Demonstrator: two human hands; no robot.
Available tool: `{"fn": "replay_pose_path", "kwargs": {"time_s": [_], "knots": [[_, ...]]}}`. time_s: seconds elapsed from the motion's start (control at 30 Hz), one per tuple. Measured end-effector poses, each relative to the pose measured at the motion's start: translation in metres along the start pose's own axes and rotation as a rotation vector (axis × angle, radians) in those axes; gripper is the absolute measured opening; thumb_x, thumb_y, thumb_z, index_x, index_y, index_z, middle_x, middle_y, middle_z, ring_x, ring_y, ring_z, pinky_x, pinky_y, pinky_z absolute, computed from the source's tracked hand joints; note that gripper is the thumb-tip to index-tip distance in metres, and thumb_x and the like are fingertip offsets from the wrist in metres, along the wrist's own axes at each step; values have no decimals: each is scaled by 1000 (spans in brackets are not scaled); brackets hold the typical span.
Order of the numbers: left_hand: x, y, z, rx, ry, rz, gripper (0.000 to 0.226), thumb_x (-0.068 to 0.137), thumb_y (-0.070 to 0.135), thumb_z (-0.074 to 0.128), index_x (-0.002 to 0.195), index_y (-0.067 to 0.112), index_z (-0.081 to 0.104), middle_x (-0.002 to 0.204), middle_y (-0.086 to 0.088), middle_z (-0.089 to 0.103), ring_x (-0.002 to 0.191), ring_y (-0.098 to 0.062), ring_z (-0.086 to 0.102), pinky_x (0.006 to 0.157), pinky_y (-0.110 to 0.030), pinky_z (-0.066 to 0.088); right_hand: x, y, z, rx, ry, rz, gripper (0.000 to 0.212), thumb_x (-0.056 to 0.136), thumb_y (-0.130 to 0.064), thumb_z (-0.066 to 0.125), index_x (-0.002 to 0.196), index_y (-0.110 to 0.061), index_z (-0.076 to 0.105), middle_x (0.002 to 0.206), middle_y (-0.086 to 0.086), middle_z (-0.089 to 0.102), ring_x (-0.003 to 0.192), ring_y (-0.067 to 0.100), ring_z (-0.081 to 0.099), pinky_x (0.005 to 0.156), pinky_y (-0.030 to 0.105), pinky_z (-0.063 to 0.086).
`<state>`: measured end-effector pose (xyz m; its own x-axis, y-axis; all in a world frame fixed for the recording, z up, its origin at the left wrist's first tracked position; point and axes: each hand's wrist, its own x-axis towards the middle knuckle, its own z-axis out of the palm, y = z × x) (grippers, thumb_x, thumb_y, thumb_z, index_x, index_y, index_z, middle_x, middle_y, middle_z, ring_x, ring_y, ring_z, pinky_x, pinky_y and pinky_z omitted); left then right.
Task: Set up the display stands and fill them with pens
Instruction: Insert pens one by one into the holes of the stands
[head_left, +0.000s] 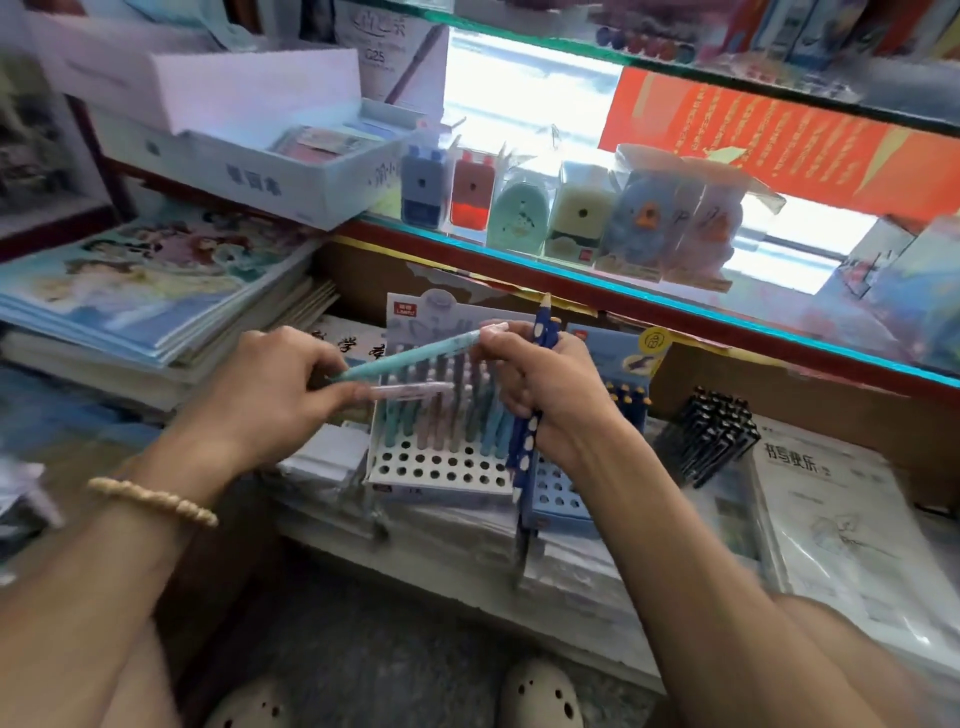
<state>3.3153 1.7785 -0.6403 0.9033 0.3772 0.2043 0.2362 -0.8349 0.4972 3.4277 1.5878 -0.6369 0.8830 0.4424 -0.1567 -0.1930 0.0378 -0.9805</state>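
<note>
Ahead of you runs a glass shelf (639, 304) with a teal edge, and on it stands a row of boxed pencil sharpeners (566, 218) in blue, red, mint and cream. To your left lies a stack of illustrated books (150, 291), with an open white carton (291, 171) above it. To your right sits a bundle of dark pens (704, 434) on wrapped booklets (831, 519).

In the middle, below your hands, stands the white display stand (436, 470). Its back rows are filled with upright teal, pink and grey pens (441, 415), while its front rows of holes are bare. Just beside it on the right is a blue display stand (558, 499), which carries a few dark pens with yellow tips at the back.

Your right hand (545, 395) is clenched around a bunch of dark blue dotted pens (530, 436) that stick out above and below the fist, and its fingertips also pinch one end of a teal pen (410, 356). Your left hand (270, 395), with a bead bracelet (150, 501) on the wrist, pinches the teal pen's other end and also holds a pink pen (410, 389) just beneath it. Both pens lie across the top of the white stand. Your pale clogs (540, 696) show at the bottom.
</note>
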Motion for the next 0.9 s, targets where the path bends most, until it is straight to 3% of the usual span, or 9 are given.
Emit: {"fn": "replay_pose_path", "kwargs": {"time_s": [0.1, 0.17, 0.23, 0.3, 0.53, 0.7, 0.9], "knots": [[4, -25, -13, 47, -40, -205, 23, 89, 36, 70, 71, 22, 74, 64, 1, 65, 61, -14, 57, 55, -30, 37, 5, -6, -10, -45, 111, -96, 8, 91, -12, 68, 92, -6, 72, 78, 11, 67, 50, 5, 59, 46, 17, 46], [3, -39, -23, -103, -49, -289, 25, 89, 33, 70, 68, 22, 71, 64, -5, 69, 53, -14, 60, 57, -30, 42, 8, -9, -17, -208, 214, -172, 11, 88, -13, 71, 77, -17, 73, 77, 10, 71, 62, 9, 66, 57, 21, 54], [-1, -47, -30, -282, -7, -342, 23, 89, 27, 71, 69, 17, 72, 60, -7, 68, 42, -9, 57, 58, -30, 45, 12, -8, -18, -347, 239, -228, 8, 88, -14, 71, 81, -15, 71, 80, 8, 71, 64, 4, 67, 57, 15, 52], [-3, -48, -36, -420, 21, -382, 17, 89, 21, 70, 75, 12, 74, 61, -6, 68, 43, -9, 57, 59, -30, 46, 16, -5, -14, -454, 207, -295, 5, 89, -16, 72, 85, -13, 71, 81, 4, 71, 69, 1, 69, 59, 14, 53], [-8, -38, -38, -490, 46, -324, 7, 88, 15, 71, 82, 12, 73, 59, -3, 68, 37, 1, 53, 36, -13, 38, 36, 18, 16, -846, 41, -454, 4, 90, -16, 70, 85, -15, 72, 81, -3, 70, 76, 11, 68, 73, 28, 59], [-13, -41, -38, -425, 75, -265, 4, 85, 21, 75, 81, 20, 75, 63, 1, 71, 52, -2, 62, 52, -19, 42, 44, 32, 35, -979, -15, -435, 7, 92, -16, 67, 88, -14, 74, 78, 0, 71, 70, 13, 68, 65, 26, 58], [-15, -47, -41, -389, 73, -256, 1, 85, 21, 75, 85, 20, 76, 71, 3, 72, 65, -8, 66, 56, -19, 44, 49, 37, 46, -1014, -25, -440, 9, 94, -17, 66, 89, -13, 72, 78, -1, 67, 67, 10, 65, 62, 22, 53]]}}
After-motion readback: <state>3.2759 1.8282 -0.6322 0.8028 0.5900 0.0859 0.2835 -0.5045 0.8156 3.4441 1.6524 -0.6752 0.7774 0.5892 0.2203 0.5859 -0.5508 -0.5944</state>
